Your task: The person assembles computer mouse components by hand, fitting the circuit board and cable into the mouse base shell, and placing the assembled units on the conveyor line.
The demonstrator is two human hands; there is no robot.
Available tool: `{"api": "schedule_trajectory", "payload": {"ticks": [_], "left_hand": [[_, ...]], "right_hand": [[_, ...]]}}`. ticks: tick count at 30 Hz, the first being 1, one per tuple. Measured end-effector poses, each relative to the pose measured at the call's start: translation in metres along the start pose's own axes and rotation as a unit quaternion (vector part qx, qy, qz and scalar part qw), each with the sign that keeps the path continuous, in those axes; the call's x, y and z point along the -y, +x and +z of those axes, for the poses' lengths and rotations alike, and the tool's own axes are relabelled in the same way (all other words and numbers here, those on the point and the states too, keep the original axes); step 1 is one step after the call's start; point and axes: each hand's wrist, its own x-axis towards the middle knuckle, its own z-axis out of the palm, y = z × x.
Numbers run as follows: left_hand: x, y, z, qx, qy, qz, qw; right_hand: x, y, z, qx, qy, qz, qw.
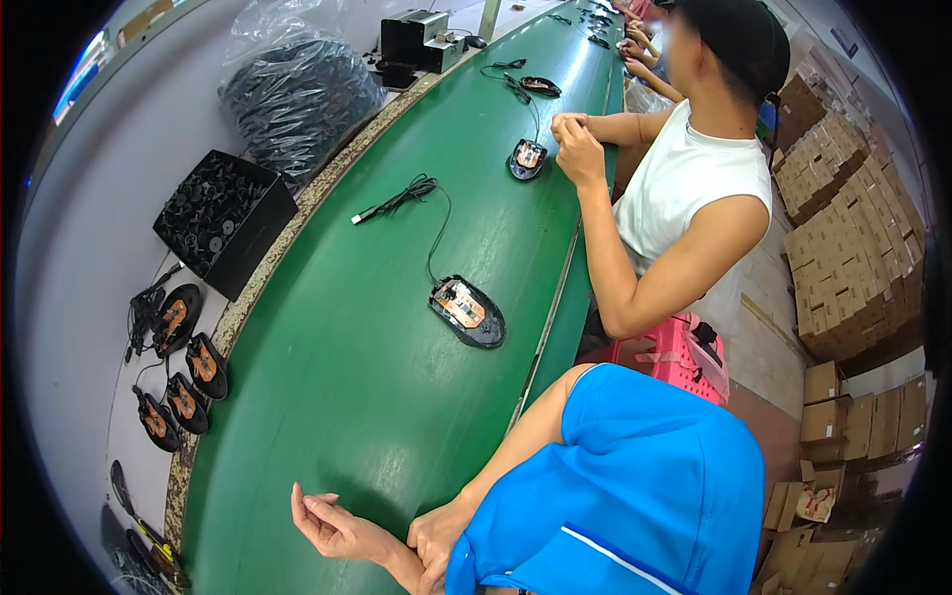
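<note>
My left hand (pixel 342 533) is held over the near end of the green conveyor belt (pixel 327 397), its fingers loosely bent and apart, holding nothing. My right hand (pixel 441 537) is closed around my left wrist, and part of its grip is hidden. Farther up the belt, apart from both hands, lies an opened computer mouse (pixel 466 311). Its circuit board shows in the black shell. A thin cable (pixel 448 223) runs from it to a bundled coil (pixel 407 194) with a USB plug.
Several opened mice (pixel 206 365) lie on the left ledge beside a black box (pixel 226 223) of small dark parts. Behind it stands a clear bag (pixel 297 94) of black parts. A co-worker (pixel 694 169) handles another mouse (pixel 527 159) at the right edge. Cartons (pixel 853 238) are stacked beyond.
</note>
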Motion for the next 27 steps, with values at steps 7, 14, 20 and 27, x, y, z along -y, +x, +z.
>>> {"api": "schedule_trajectory", "payload": {"ticks": [7, 14, 20, 27], "left_hand": [[-0.002, -0.002, -0.015, -0.014, 0.005, -0.020, 1.000], [0.013, -0.003, -0.078, -0.036, 0.065, 0.051, 0.996], [0.006, -0.041, -0.099, -0.035, -0.048, 0.056, 0.997], [0.007, -0.049, -0.081, -0.033, -0.047, 0.131, 0.990]], "right_hand": [[0.005, 0.007, 0.008, -0.002, 0.046, -0.016, 0.999], [0.039, 0.043, 0.043, 0.055, 0.048, 0.020, 0.997], [0.100, 0.064, 0.045, 0.097, 0.049, 0.084, 0.991], [0.114, 0.056, 0.043, 0.094, 0.012, 0.105, 0.990]]}}
